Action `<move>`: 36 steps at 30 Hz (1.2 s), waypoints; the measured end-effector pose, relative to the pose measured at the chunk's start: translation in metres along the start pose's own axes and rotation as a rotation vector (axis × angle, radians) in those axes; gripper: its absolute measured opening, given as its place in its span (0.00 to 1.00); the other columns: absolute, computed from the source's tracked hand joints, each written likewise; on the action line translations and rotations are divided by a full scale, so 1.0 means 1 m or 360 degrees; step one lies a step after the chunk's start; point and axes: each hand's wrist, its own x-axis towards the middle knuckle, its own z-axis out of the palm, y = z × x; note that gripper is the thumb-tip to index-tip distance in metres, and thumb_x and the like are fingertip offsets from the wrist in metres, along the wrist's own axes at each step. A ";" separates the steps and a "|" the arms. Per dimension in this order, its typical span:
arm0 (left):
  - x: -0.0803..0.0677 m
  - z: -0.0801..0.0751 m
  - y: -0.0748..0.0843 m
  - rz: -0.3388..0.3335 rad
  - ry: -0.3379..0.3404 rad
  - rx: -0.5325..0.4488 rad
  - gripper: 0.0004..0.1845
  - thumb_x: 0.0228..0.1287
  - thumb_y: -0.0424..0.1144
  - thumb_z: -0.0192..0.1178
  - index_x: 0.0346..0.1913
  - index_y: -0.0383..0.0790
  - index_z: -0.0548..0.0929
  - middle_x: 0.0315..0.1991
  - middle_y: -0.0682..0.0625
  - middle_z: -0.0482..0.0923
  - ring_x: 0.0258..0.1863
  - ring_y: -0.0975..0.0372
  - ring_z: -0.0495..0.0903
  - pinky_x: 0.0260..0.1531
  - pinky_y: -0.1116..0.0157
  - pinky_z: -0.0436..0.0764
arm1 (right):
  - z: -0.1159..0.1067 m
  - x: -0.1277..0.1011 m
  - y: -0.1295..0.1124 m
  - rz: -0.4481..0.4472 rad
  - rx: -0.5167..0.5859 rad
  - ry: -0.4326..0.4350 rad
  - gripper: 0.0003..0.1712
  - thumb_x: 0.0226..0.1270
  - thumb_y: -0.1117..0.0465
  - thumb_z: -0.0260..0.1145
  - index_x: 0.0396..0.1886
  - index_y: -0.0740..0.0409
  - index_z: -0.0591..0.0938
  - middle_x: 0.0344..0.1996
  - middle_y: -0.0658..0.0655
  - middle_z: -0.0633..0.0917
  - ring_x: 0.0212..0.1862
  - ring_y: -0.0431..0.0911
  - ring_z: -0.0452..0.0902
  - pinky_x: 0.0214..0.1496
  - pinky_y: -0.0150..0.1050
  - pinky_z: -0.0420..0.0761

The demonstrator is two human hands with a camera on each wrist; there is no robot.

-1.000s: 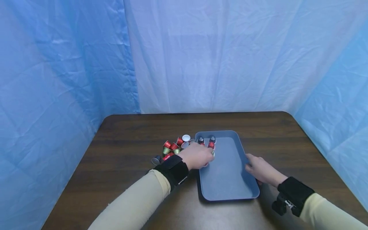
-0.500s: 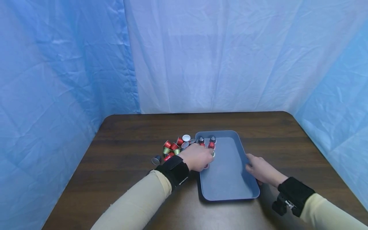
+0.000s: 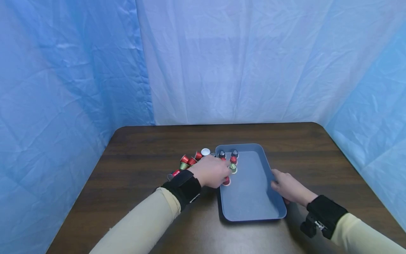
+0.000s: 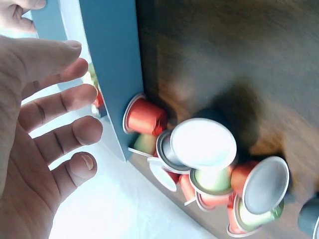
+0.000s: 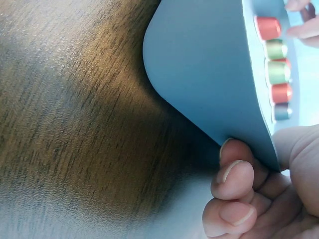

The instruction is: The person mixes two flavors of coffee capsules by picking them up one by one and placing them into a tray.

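My left hand (image 3: 211,171) hangs over the near-left part of the tray (image 3: 253,197), fingers (image 4: 60,102) spread and relaxed, the grip released and holding nothing. In the left wrist view the fingertips sit just inside the tray's left wall. My right hand (image 3: 289,187) grasps the tray's right rim: the thumb lies on top and the other fingers (image 5: 234,179) curl under the edge against the surface (image 3: 142,148).

The tray is a shallow grey-blue rectangle with rounded corners and a low raised rim, its long side running away from me. It lies flat on the dark wood-grain surface, a little right of centre. Most of its floor is bare and smooth.

Capsules (image 3: 233,163) stand along its far-left side, small domed cups with flared rims. Two dark ones stand at the far end, then a red one and a green one, and another red capsule (image 3: 226,181) sits right beside my left fingertips. From the right wrist they read as a line of red, green, green, red and dark cups.

Outside the tray, touching its left wall, is a loose pile (image 3: 190,162) of red, green and dark capsules. Some lie tipped on their sides and show silver foil lids (image 4: 203,143). One red capsule (image 4: 144,117) lies pressed against the tray's outer wall.
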 end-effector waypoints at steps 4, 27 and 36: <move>-0.006 -0.004 -0.003 -0.0017 0.0018 -0.0006 0.15 0.64 0.51 0.70 0.49 0.50 0.86 0.40 0.55 0.79 0.33 0.64 0.77 0.34 0.70 0.78 | 0.000 0.000 0.000 -0.0003 0.0004 0.0000 0.34 0.77 0.65 0.54 0.74 0.78 0.56 0.43 0.70 0.80 0.18 0.49 0.77 0.23 0.44 0.79; -0.056 -0.002 -0.052 -0.0284 -0.0093 -0.0109 0.14 0.67 0.47 0.69 0.52 0.49 0.85 0.36 0.54 0.80 0.28 0.62 0.75 0.27 0.68 0.75 | -0.001 0.001 -0.001 0.0034 0.0001 -0.0016 0.34 0.77 0.65 0.55 0.74 0.77 0.56 0.37 0.64 0.81 0.17 0.49 0.77 0.23 0.43 0.79; -0.072 0.010 -0.066 -0.0427 -0.0078 -0.0088 0.17 0.67 0.48 0.68 0.54 0.45 0.84 0.38 0.51 0.79 0.28 0.61 0.74 0.29 0.64 0.76 | -0.001 0.001 0.000 0.0029 -0.0001 -0.0009 0.34 0.77 0.65 0.54 0.74 0.77 0.56 0.38 0.65 0.81 0.17 0.49 0.77 0.23 0.43 0.79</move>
